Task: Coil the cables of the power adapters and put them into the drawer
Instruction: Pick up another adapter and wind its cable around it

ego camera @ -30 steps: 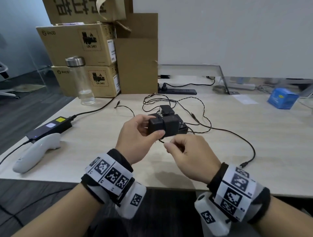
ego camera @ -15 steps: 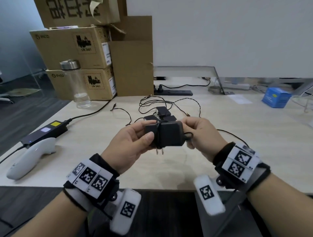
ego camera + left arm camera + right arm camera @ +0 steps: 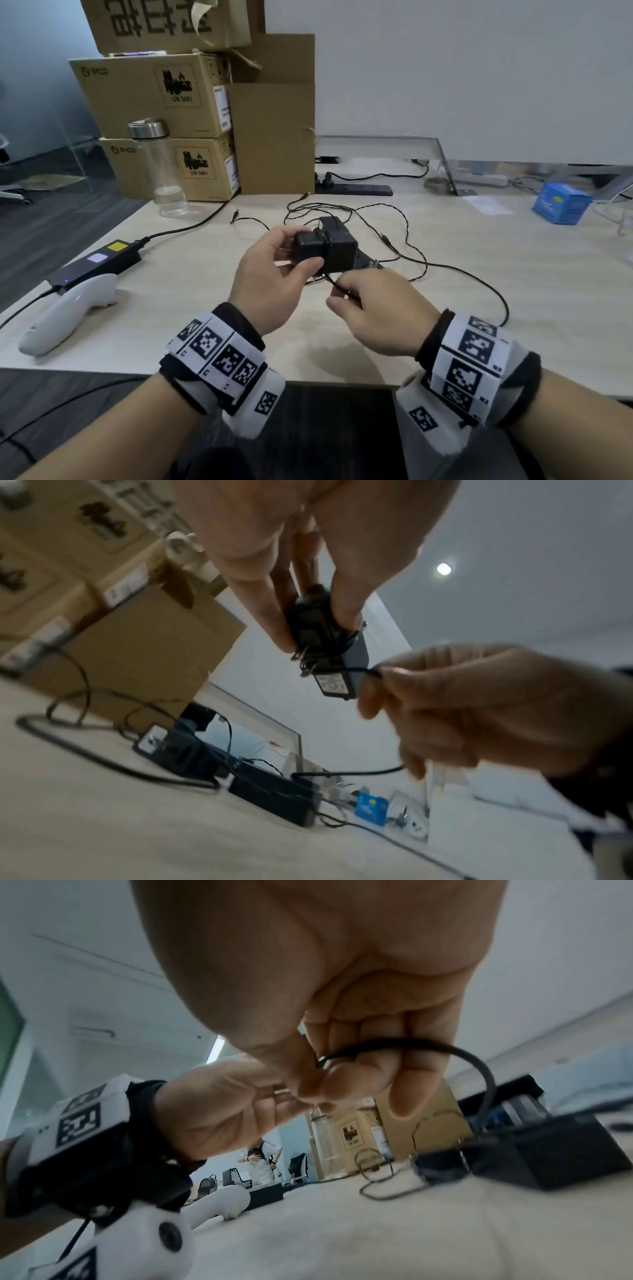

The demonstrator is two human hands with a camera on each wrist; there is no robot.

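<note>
Fingers (image 3: 346, 607) of the left hand (image 3: 270, 284) clamp a black power adapter (image 3: 325, 248) held above the worktop (image 3: 513, 274) at the centre of the head view, prongs showing in the left wrist view. Just below and right of it, the right hand (image 3: 376, 315) pinches the adapter's cable (image 3: 394, 1045) between thumb and curled fingers. More adapters (image 3: 274, 794) and loose cables lie on the worktop behind.

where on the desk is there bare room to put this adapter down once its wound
Bare desk lies near the front edge right of the right hand, and between the white controller and the left hand. Behind the held adapter it's crowded with loose cables.
</note>
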